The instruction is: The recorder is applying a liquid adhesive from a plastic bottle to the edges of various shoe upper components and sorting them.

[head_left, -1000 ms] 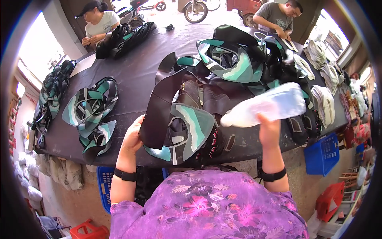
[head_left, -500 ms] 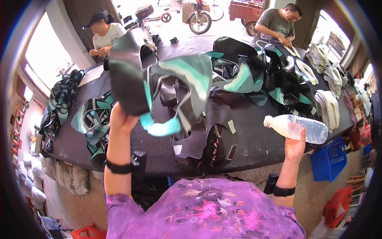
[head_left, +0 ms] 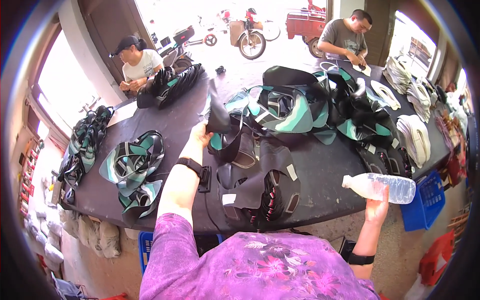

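My left grip [head_left: 201, 134] is closed on a black piece [head_left: 218, 114] beside the teal pile [head_left: 299, 116] on the worktop [head_left: 325, 172]. My right grip [head_left: 377, 206] curls round a clear bottle [head_left: 367, 186]. I should hold the piece softly so it won't crease, with the bottle well away.

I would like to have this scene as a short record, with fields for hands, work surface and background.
Left hand: at a curved, smooth black piece; grip unclear
Right hand: holds a clear plastic bottle sideways
Work surface: wide, dark-covered table bearing black-and-teal pieces
Background: person in white shirt; person in grey shirt, both at the table's far side
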